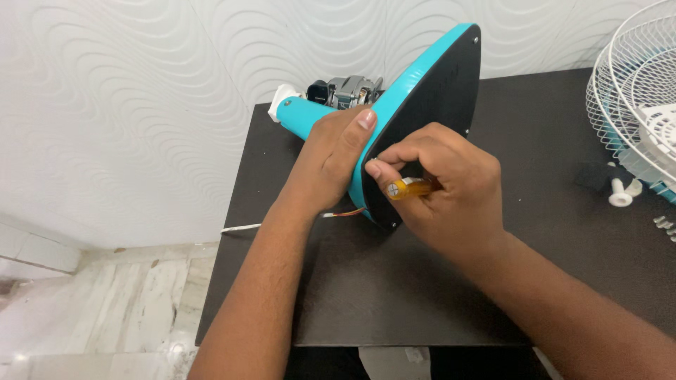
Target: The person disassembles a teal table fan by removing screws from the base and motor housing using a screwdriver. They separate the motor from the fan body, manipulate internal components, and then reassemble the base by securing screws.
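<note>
A turquoise fan base with a black bottom plate lies tipped on its side on a dark table. My left hand grips the turquoise edge and holds the base steady. My right hand is closed around a screwdriver with an amber handle, its tip pressed against the black plate near its left rim. The fan's turquoise neck and bare metal motor point away toward the wall.
A white wire fan guard stands at the table's right edge with a white plastic knob and small screws beside it. A white cable hangs off the table's left edge. Marble floor lies at the lower left.
</note>
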